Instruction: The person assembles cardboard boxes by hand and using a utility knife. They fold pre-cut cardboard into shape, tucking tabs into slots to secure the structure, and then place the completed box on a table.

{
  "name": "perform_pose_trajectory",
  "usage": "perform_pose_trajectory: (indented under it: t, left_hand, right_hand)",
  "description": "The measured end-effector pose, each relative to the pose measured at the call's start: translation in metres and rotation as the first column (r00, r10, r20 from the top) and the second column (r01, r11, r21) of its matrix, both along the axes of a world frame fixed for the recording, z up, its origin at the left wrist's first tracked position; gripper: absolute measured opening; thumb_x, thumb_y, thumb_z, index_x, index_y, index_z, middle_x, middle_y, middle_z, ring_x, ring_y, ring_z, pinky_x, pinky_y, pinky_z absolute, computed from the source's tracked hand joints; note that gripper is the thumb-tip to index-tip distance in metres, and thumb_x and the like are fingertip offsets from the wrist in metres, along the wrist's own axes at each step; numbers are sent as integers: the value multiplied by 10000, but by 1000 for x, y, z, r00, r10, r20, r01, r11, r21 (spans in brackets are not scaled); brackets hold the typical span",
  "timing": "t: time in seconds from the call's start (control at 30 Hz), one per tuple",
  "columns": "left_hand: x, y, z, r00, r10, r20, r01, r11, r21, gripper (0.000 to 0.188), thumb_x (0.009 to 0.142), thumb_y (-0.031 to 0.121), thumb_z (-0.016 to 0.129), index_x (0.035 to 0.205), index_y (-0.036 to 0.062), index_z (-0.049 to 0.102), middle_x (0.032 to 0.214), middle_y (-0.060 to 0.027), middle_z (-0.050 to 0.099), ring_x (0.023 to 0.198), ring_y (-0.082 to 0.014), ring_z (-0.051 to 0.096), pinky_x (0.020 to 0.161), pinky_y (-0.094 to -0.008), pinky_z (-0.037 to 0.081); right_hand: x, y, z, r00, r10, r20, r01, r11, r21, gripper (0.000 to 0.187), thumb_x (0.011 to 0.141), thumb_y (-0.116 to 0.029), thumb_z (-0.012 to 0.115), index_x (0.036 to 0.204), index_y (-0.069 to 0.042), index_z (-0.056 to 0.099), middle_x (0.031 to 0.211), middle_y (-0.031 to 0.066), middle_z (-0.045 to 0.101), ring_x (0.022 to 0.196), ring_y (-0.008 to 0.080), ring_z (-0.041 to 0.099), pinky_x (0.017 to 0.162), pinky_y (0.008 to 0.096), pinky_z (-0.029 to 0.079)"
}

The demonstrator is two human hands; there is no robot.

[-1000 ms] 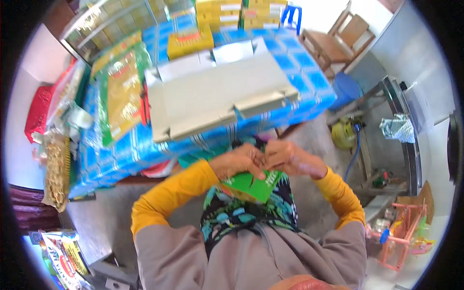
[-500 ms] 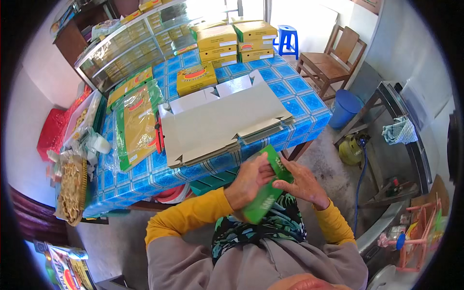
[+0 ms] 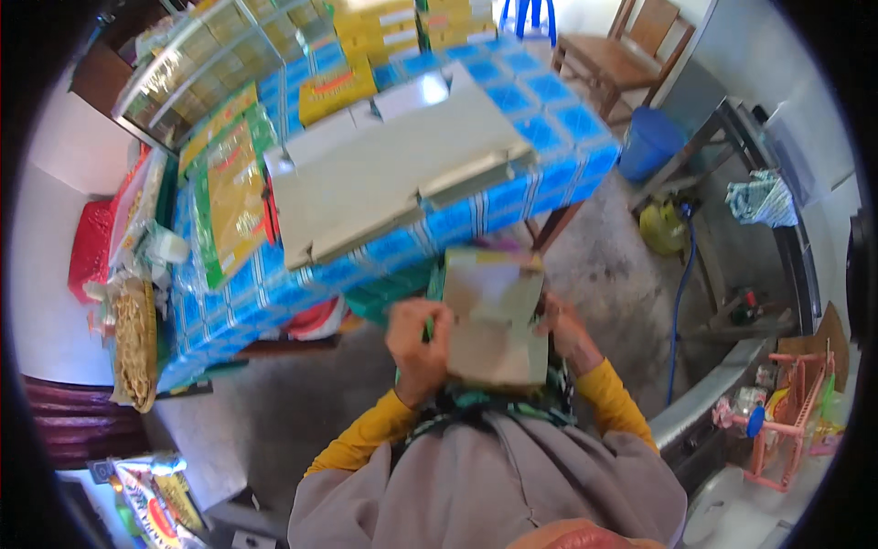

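Note:
I hold a small flattened cardboard carton [image 3: 491,320] in front of my chest, its grey inner side facing me and green edges showing. My left hand [image 3: 418,340] grips its left edge. My right hand [image 3: 564,325] holds its right edge, partly hidden behind the carton. Both forearms wear yellow sleeves. Just beyond the carton, a large flat grey cardboard sheet [image 3: 384,174] with folded flaps lies on the table with the blue checked cloth [image 3: 512,197].
Yellow boxes [image 3: 337,90] and green-yellow packets [image 3: 229,197] lie on the table's far and left parts. A blue bucket [image 3: 651,145], a wooden chair [image 3: 622,55] and a yellow gas cylinder [image 3: 663,229] stand to the right. A pink rack [image 3: 791,412] is at lower right.
The carton went from a green bundle at my chest to a flat piece turned grey side toward me. Both hands shifted to its side edges.

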State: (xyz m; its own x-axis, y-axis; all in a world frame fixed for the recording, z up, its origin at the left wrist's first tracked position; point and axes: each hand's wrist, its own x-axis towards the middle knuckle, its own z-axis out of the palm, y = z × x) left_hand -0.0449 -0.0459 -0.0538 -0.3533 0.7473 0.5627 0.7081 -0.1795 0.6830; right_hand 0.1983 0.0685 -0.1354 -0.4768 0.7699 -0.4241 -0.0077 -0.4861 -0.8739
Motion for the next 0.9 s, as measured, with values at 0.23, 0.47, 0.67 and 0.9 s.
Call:
perform_pose_trajectory:
  t: [0.23,0.47,0.67,0.9]
  left_hand:
    - [-26,-24,-24,179,347,921,465,795,-390,734,849,206,748,1408,-120,402,1242,-191,604,1063,-220,619,894,-308,484]
    - [-41,-12,-47,86,262,961,479,835,-270,482,858,108,624,1305,-54,547,1190,-124,642,1049,-202,636,916,-334,502]
    - [-31,-9,-45,-76,274,959,476,855,-207,359,936,212,608,1217,-9,576,1122,-85,647,1022,-192,630,918,-325,491]
    - [-34,-8,-43,30,394,919,554,758,-343,558,879,251,725,1338,16,512,1205,-85,628,1087,-188,609,928,-322,488]
  right_hand:
    - [-19,-15,8,998,-67,-16,68,991,119,789,591,114,516,1372,-2,521,1253,65,596,1116,205,566,818,293,497]
    - [-16,-10,14,987,-133,-89,140,986,87,692,625,153,540,1301,9,569,1245,94,597,1093,191,578,840,281,496]
    - [-16,-15,-23,962,-13,-272,120,916,383,210,826,196,542,844,-1,614,1028,93,615,1008,207,629,883,301,503]
    - [-12,-20,-6,977,137,163,-213,683,699,187,831,148,519,879,10,636,1070,134,653,1044,267,609,904,321,469]
